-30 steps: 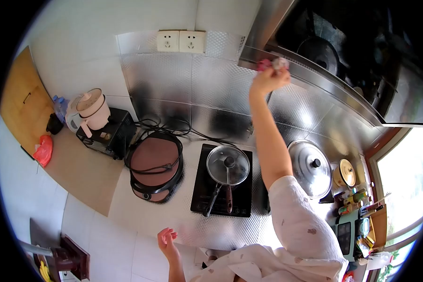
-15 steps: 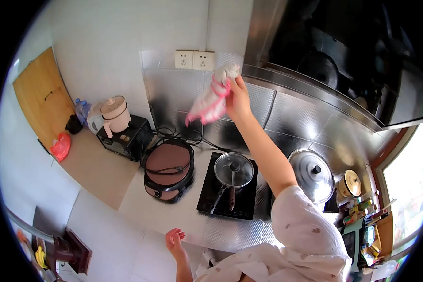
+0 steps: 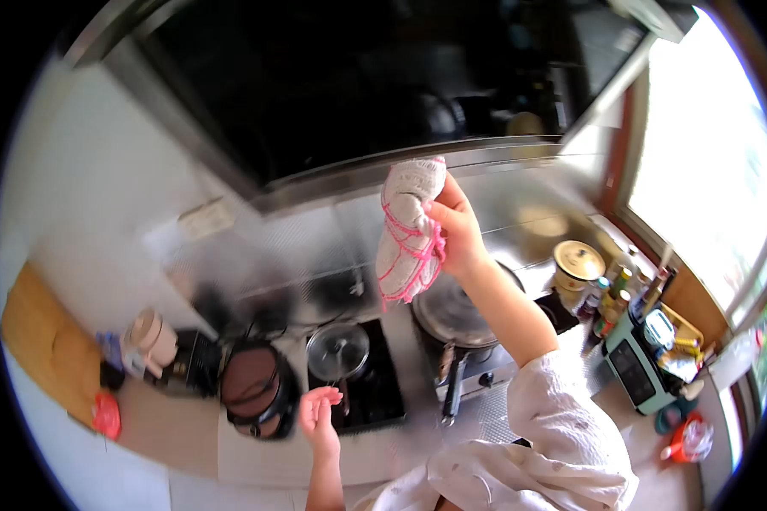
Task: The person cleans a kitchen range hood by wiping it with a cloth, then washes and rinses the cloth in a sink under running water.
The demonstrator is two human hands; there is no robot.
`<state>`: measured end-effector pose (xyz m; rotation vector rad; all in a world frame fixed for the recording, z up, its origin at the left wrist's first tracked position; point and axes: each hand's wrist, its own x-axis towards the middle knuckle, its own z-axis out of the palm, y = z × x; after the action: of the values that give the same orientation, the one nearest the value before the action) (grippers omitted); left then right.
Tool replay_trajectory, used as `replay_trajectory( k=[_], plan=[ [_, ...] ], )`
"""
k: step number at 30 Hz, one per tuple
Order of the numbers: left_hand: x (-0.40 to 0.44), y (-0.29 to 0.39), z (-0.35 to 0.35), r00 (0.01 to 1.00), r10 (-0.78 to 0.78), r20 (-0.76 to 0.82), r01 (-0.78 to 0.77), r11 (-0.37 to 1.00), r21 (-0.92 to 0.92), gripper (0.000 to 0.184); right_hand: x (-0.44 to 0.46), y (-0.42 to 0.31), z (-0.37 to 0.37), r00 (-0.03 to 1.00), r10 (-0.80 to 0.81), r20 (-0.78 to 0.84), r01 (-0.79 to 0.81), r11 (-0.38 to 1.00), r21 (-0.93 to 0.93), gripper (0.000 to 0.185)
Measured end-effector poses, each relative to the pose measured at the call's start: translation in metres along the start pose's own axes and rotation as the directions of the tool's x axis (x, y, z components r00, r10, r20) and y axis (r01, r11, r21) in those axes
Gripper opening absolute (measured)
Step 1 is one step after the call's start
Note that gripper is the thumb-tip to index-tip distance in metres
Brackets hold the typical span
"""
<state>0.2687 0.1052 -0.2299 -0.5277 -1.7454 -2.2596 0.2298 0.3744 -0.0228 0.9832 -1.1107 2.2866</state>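
One raised right hand [image 3: 458, 237] pinches a white, pink-trimmed fabric cloth [image 3: 409, 243], grip closed; the left hand [image 3: 320, 416], grip half open, fingers loosely curled, hovers near the bench's [image 3: 247, 464] front edge.

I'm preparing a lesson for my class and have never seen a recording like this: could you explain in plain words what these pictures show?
There is no machine here: a person works with two bare hands. All three pictures come from one camera worn on the head, looking forward and down; the last is the present moment.

The right hand holds up a white cloth with pink edging. The left hand is raised, with nothing visible in it.

On the counter is a black hob bearing a pan with a glass lid. Left of it is a round brown appliance; right of it, a wide lidded pan on a stove. Farther right are a cream pot and bottles.
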Motion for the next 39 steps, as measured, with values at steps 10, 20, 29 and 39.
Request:
replay_trajectory(
  k=[10, 20, 29, 39],
  plan=[
    [0.025, 0.015, 0.124, 0.945, 0.126, 0.302, -0.144, 0.989, 0.037, 0.012, -0.013, -0.210, -0.129, 0.266, -0.920, -0.288, 0.561, 0.391, -0.730, 0.016],
    [0.012, 0.020, 0.181, 0.924, 0.094, 0.372, -0.170, 0.969, 0.179, 0.015, 0.089, -0.341, -0.237, 0.068, -0.939, 0.337, 0.164, -0.323, -0.932, 0.020],
    [0.013, 0.008, 0.175, 0.966, -0.044, 0.255, -0.020, 0.970, 0.242, 0.017, 0.140, -0.399, -0.232, -0.006, -0.699, 0.715, 0.109, -0.711, -0.695, 0.023],
    [0.008, 0.003, 0.171, 0.966, -0.048, 0.255, -0.032, 0.954, 0.299, 0.016, 0.097, -0.288, -0.317, 0.271, -0.725, 0.634, 0.179, -0.609, -0.773, 0.024]
  ],
)
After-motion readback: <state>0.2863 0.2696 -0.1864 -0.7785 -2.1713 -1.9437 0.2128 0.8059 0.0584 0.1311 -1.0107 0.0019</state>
